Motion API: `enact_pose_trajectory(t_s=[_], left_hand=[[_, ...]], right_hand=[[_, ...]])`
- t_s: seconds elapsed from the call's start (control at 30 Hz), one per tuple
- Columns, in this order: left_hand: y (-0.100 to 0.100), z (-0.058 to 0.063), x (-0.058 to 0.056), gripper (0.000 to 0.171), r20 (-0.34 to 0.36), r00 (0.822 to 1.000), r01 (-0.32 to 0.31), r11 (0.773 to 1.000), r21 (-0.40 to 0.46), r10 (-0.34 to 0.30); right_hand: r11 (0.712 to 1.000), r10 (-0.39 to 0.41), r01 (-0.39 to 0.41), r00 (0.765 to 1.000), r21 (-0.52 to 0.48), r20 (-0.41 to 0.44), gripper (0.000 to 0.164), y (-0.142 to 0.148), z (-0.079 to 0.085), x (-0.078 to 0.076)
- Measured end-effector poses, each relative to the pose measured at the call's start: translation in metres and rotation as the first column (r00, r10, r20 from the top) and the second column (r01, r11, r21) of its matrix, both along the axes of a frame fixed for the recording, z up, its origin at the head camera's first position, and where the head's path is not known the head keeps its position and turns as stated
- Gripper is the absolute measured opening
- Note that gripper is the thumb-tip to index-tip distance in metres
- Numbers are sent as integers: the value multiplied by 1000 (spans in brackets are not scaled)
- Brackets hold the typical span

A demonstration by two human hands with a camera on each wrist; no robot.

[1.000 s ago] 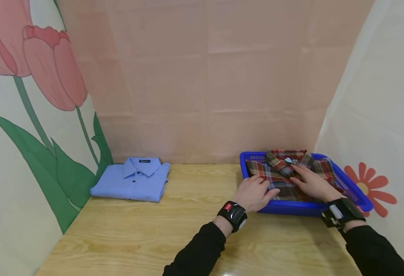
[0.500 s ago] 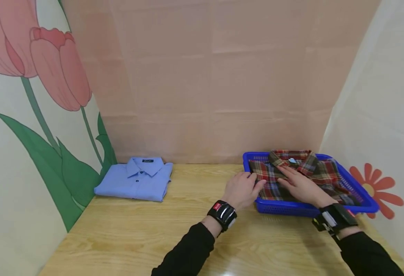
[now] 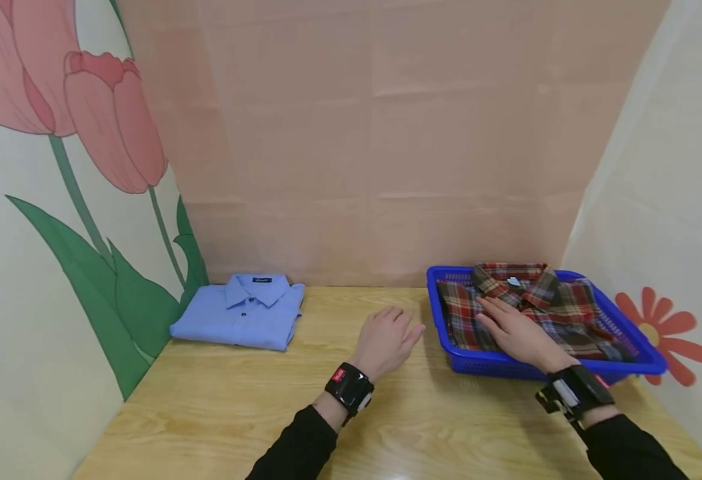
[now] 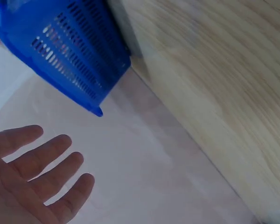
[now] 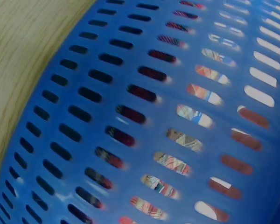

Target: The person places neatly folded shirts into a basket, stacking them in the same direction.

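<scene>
A red, brown and blue plaid shirt [image 3: 573,317], neatly folded with its collar up at the back, lies in the blue plastic basket [image 3: 489,364]. Over the shirt's left half is my right hand [image 3: 521,337], fingers extended and overlapping the cloth just below the collar. My left hand [image 3: 382,345] hovers to the left of the basket, holding nothing. The left wrist view has its fingers [image 4: 49,161] spread apart, away from the basket [image 4: 65,51]. In the right wrist view the slotted basket wall [image 5: 98,60] fills most of the picture, with plaid cloth behind the slots.
A folded light blue shirt [image 3: 237,320] lies at the back left of the wooden table [image 3: 255,413]. A pinkish backdrop [image 3: 363,147] rises behind the table. Flower-printed sheets flank both sides, and the basket stands close to the right one [image 3: 681,220].
My left hand has left the basket's left front edge and moved left and down. My right hand has slid slightly left over the plaid shirt. The view has shifted a little.
</scene>
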State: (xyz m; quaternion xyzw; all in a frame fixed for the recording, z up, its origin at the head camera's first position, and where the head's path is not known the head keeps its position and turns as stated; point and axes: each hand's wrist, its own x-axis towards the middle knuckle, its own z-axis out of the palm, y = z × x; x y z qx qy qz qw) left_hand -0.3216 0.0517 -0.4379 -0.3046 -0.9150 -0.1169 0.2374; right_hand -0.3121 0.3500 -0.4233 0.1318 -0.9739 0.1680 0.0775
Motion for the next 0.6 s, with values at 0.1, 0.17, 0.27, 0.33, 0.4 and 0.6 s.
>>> enact_pose_trajectory(t_s=[0.1,0.17,0.27,0.33,0.4,0.6], left_hand=[[-15,-4,2,53,12,1000,-17,999,-35,17],[-24,-5,2,55,31,999,-27,998,-51,29],[-37,-6,1,55,63,997,-34,998,-49,37],[-45,-8,-1,56,68,997,-42,998,-43,45],[-53,-11,-2,54,61,997,-42,999,-34,44],[-75,-19,-4,50,45,998,-44,999,9,43]], right_hand=[[1000,-2,2,1000,12,-3,65,-1,-2,0],[1000,-2,2,1000,19,-3,65,-2,-2,1],[1000,-2,2,1000,23,-4,65,-2,-1,1],[1000,-1,1,1000,25,-3,65,-4,-1,2],[1000,-2,2,1000,26,-2,65,-5,0,2],[1000,-9,9,1000,14,0,65,-6,-1,2]])
